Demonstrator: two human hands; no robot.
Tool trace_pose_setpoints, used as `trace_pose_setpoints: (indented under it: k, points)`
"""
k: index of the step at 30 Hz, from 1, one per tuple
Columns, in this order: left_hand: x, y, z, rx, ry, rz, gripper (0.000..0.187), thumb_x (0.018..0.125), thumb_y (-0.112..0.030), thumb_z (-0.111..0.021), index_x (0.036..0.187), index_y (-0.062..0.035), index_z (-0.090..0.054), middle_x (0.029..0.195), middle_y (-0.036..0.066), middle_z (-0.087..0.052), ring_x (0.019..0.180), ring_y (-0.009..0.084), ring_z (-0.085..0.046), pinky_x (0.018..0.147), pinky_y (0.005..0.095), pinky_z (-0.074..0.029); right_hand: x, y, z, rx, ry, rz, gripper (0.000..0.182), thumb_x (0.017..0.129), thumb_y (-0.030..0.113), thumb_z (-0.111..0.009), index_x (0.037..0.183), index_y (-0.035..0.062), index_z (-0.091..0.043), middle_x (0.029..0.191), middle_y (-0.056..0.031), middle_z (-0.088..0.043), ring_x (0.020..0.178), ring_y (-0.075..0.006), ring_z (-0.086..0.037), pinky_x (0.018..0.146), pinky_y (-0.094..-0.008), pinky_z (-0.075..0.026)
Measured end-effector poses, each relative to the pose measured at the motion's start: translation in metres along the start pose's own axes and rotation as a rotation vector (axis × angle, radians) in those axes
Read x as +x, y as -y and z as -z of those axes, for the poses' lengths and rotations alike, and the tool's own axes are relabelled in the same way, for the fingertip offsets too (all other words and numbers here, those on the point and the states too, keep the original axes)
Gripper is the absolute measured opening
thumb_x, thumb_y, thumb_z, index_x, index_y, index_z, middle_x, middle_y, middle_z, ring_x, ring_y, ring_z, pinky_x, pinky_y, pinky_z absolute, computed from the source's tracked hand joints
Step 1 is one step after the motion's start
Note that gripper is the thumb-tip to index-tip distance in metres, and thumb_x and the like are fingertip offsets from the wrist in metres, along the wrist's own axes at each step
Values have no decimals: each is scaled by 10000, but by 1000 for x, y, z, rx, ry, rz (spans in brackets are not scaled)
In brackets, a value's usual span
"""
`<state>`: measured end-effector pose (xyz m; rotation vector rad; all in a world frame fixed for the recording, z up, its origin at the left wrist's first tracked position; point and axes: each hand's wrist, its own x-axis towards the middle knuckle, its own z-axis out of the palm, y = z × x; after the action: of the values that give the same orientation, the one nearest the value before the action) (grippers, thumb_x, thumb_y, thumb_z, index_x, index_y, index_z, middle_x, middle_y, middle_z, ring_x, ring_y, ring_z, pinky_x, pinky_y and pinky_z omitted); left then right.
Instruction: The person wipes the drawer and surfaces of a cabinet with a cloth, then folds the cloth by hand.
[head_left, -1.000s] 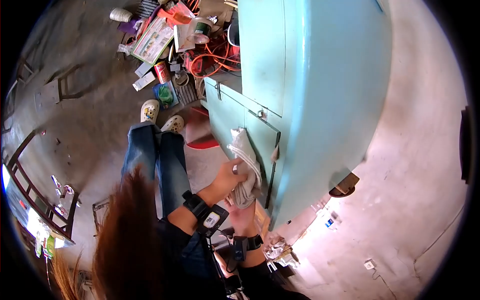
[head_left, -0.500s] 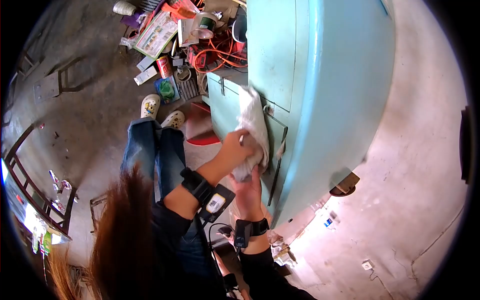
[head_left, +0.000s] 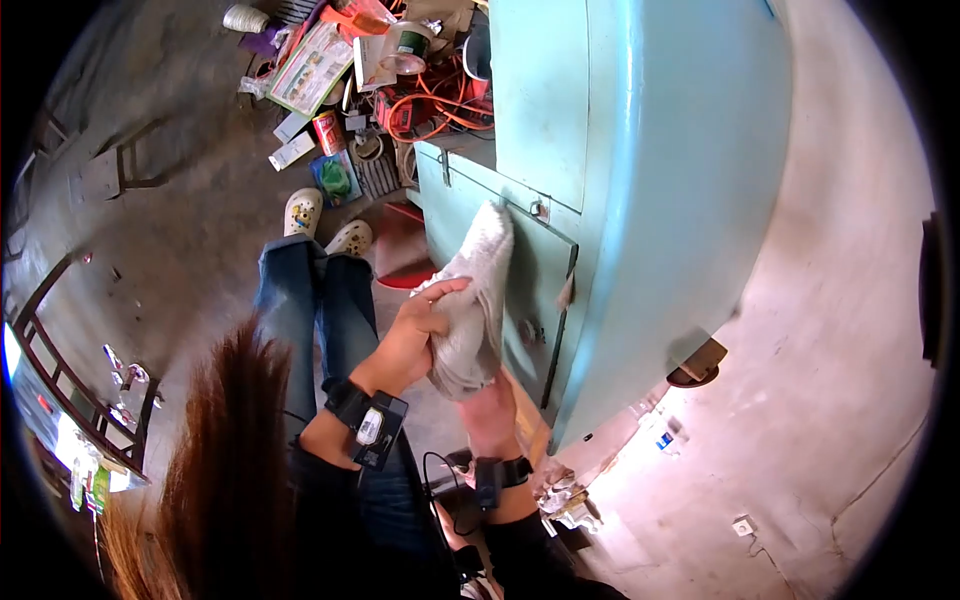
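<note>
A crumpled white-grey cloth (head_left: 470, 325) hangs in front of the blue-green cabinet (head_left: 510, 255), its upper end pointing up toward the cabinet door. My left hand (head_left: 410, 340) grips the cloth's left side, thumb and fingers pressed on it. From below, my right hand (head_left: 488, 410) supports the lower end; its fingers are mostly covered by the cloth. Dark devices are strapped on both wrists.
A cluttered pile holds orange cable (head_left: 440, 105), a red can (head_left: 327, 132), boxes and a plastic tub (head_left: 405, 50). A red object (head_left: 405, 250) lies beside my shoes (head_left: 303, 212). Wooden stools (head_left: 120, 165) stand on the concrete floor. A pale wall (head_left: 800, 400) is at right.
The cloth has moved down and slightly left, away from the cabinet door, and has spread wider. My left hand has shifted left and down; my right hand has dropped lower, its fingers now covered.
</note>
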<state>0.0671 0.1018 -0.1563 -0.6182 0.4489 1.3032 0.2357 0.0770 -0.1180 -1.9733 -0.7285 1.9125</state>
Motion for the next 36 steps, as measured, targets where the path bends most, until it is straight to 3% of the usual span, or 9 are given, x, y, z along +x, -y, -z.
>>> trace_pose_setpoints:
  k: [2,4,6,10,14,20,28,31,36]
  points:
    - [-8,-3,-1,49,27,30,532,498,47,-377,1030,46,-387,945,111,-495,813,188,-515,718,260,-423,1,28,-17,764,201,-200,487,822,349,-300,1188,31,-256,1206,-93,-320,1096,-208,-330,911,-377,-258]
    - [-20,1,13,112,42,267,554,461,32,-400,1015,51,-396,931,112,-497,809,193,-512,707,262,-427,3,30,-10,676,206,-174,532,806,420,-315,1187,53,-266,1195,-105,-331,1108,-219,-312,922,-377,-252]
    - [-36,4,11,95,35,445,573,424,27,-412,997,52,-413,911,114,-501,793,193,-512,688,260,-432,10,38,-19,643,534,-31,603,773,471,-359,1200,64,-238,1203,-117,-310,1105,-232,-313,922,-367,-257]
    - [-48,14,20,279,72,584,547,429,51,-398,975,51,-434,842,102,-501,746,185,-521,654,233,-434,16,36,-25,478,469,-290,655,759,442,-416,1226,58,-163,1185,-158,-317,1067,-243,-357,909,-345,-287]
    - [-43,5,15,276,69,559,511,457,61,-414,967,48,-435,853,105,-505,757,182,-521,671,236,-436,14,24,-6,495,297,-342,441,820,309,-378,1174,61,-291,1156,-81,-365,1063,-185,-363,868,-305,-317]
    - [-15,-18,2,310,-33,102,389,578,101,-433,962,37,-434,868,100,-503,761,168,-533,681,258,-448,-5,20,3,764,168,-308,365,839,210,-321,1176,72,-300,1197,-56,-347,1103,-189,-324,926,-366,-242]
    - [28,-16,-23,237,-47,-27,433,607,94,-405,1029,5,-370,923,115,-482,840,188,-496,766,283,-405,7,13,16,971,133,-140,401,739,-9,-429,1125,89,-383,1163,-40,-392,1069,-179,-367,913,-368,-278]
    - [30,-22,-15,253,-47,58,429,651,47,-447,1066,-9,-353,934,119,-477,850,203,-496,778,296,-398,7,16,13,887,148,-96,422,700,-6,-492,1101,60,-378,1130,-55,-408,1035,-188,-397,863,-342,-329]
    - [13,-4,10,217,-87,533,389,763,-195,-509,1082,-12,-381,1002,85,-485,910,170,-477,790,281,-385,7,3,19,728,85,-51,430,696,-33,-472,1104,65,-380,1125,-57,-414,1032,-186,-399,879,-346,-324]
